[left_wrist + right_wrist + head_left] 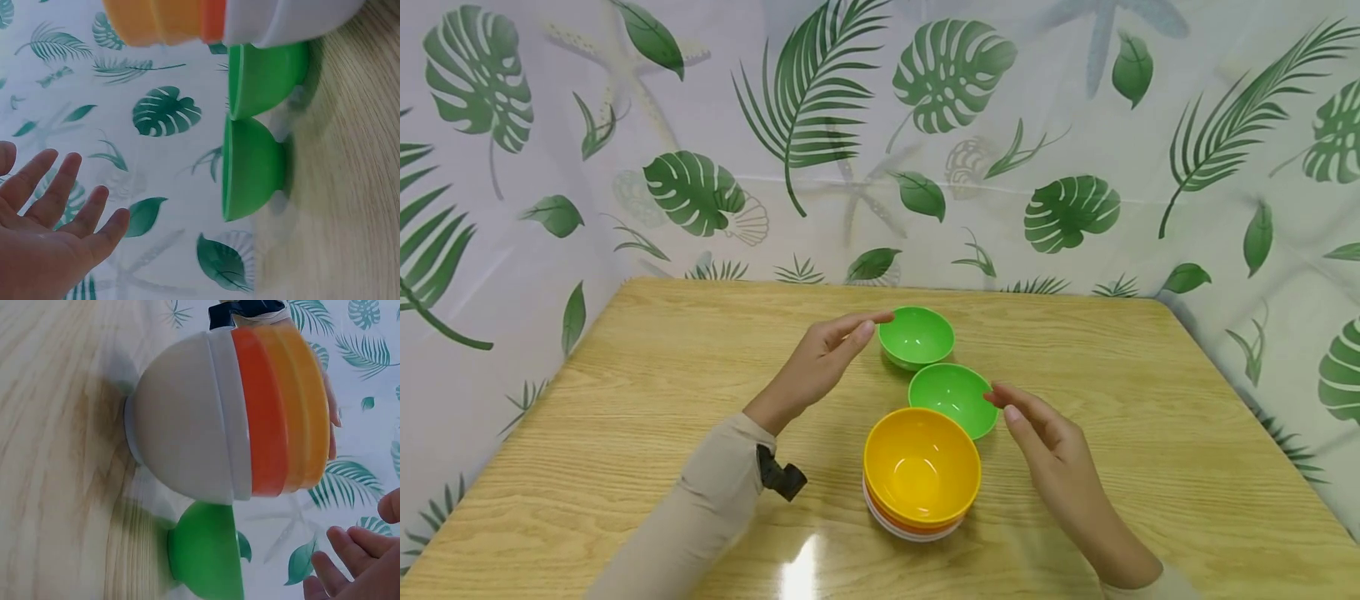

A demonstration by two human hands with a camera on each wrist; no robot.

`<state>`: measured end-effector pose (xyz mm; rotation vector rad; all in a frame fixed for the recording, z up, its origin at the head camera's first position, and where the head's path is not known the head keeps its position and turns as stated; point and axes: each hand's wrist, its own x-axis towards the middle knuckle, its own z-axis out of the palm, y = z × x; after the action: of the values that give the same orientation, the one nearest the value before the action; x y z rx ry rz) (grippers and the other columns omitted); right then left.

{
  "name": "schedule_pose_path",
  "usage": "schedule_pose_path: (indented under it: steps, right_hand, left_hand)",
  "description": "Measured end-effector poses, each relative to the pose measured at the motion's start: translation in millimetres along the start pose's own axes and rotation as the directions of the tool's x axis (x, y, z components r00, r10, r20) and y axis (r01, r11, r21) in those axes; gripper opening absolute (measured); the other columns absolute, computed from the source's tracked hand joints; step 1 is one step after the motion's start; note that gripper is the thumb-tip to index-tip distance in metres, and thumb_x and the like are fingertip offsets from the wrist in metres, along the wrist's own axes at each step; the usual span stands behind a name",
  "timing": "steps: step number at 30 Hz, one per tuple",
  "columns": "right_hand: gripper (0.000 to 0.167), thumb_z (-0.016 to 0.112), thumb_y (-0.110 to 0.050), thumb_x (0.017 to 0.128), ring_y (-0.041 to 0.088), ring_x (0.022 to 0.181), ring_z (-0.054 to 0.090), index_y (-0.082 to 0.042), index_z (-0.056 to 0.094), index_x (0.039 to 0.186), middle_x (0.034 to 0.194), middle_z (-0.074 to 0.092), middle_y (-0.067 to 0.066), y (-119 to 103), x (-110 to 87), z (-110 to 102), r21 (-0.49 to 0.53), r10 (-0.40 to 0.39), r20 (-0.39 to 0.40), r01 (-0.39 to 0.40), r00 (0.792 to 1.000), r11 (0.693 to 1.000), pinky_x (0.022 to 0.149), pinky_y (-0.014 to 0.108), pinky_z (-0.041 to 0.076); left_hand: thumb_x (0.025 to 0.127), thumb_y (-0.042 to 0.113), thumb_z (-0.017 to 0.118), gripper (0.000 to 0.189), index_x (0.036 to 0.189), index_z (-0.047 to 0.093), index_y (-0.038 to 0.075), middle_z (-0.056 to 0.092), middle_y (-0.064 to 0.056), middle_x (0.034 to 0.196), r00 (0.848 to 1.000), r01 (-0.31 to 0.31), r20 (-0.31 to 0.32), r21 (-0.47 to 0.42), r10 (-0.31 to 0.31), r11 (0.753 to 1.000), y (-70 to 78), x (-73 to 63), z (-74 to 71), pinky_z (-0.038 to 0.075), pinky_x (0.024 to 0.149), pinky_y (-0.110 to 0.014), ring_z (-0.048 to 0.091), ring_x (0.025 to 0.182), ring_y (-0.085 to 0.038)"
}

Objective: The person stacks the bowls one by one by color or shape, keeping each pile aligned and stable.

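Observation:
A stack of nested bowls stands near the table's front, with a yellow bowl [922, 467] on top, an orange bowl [262, 412] under it and a white bowl [181, 419] at the bottom. Behind the stack sit two green bowls, the nearer one [951, 396] partly hidden by the stack and the farther one [917, 337] beyond it. My left hand [823, 358] hovers left of the green bowls, fingers extended, holding nothing. On the other side, my right hand [1060, 454] is raised by the nearer green bowl, fingers loosely extended. In the wrist views both hands appear apart from the bowls.
The bowls stand on a wooden table [662, 375]. A white cloth with printed green leaves [850, 225] hangs behind the table and along its sides. A black strap with a small device [781, 473] is on the left wrist.

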<state>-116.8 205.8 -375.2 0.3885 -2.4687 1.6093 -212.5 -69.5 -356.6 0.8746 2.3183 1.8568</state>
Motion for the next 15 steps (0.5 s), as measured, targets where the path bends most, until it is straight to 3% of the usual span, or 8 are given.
schedule_pose_path:
  steps: [3, 7, 10, 15]
  right_hand:
    - [0.044, 0.037, -0.03, 0.105, 0.013, 0.129, 0.044, -0.004, 0.047, 0.139, 0.138, 0.052, 0.009, 5, 7.9, -2, -0.004, 0.071, -0.008, -0.071, 0.997, 0.997, 0.099, 0.007, 0.035]
    - [0.05, 0.032, -0.036, 0.105, 0.03, 0.132, 0.038, -0.007, 0.036, 0.146, 0.148, 0.037, 0.012, 12, 18.3, -5, 0.025, 0.23, 0.014, -0.23, 0.973, 0.973, 0.105, 0.031, 0.041]
    - [0.055, 0.028, -0.038, 0.105, 0.038, 0.131, 0.036, -0.009, 0.022, 0.151, 0.154, 0.023, 0.017, 17, 24.3, -6, 0.063, 0.364, 0.08, -0.369, 0.928, 0.927, 0.101, 0.05, 0.043]
    - [0.06, 0.026, -0.04, 0.105, 0.041, 0.127, 0.044, -0.013, 0.006, 0.155, 0.157, 0.008, 0.023, 28, 29.1, -6, 0.144, 0.502, 0.222, -0.537, 0.836, 0.831, 0.091, 0.043, 0.052]
  left_hand:
    - [0.105, 0.029, 0.039, 0.041, 0.137, 0.053, 0.008, 0.052, -0.005, 0.141, 0.999, 0.039, 0.006, -0.049, -0.038, 0.998, -9.2, 9.7, 1.9, 0.027, 0.114, -0.044, 0.038, 0.136, -0.017]
    - [0.105, 0.029, 0.038, 0.041, 0.136, 0.054, 0.006, 0.052, -0.008, 0.14, 0.993, 0.114, 0.027, -0.1, -0.112, 0.988, -23.8, 18.4, 6.7, 0.027, 0.115, -0.042, 0.038, 0.137, -0.018]
    - [0.105, 0.031, 0.037, 0.042, 0.134, 0.056, 0.007, 0.053, -0.007, 0.139, 0.979, 0.199, 0.06, -0.094, -0.194, 0.975, -33.0, 21.3, 10.7, 0.031, 0.113, -0.044, 0.04, 0.135, -0.02]
    - [0.106, 0.032, 0.034, 0.045, 0.137, 0.051, 0.005, 0.049, -0.009, 0.142, 0.948, 0.292, 0.149, -0.045, -0.282, 0.955, -44.9, 20.9, 16.0, 0.033, 0.11, -0.05, 0.039, 0.135, -0.024]
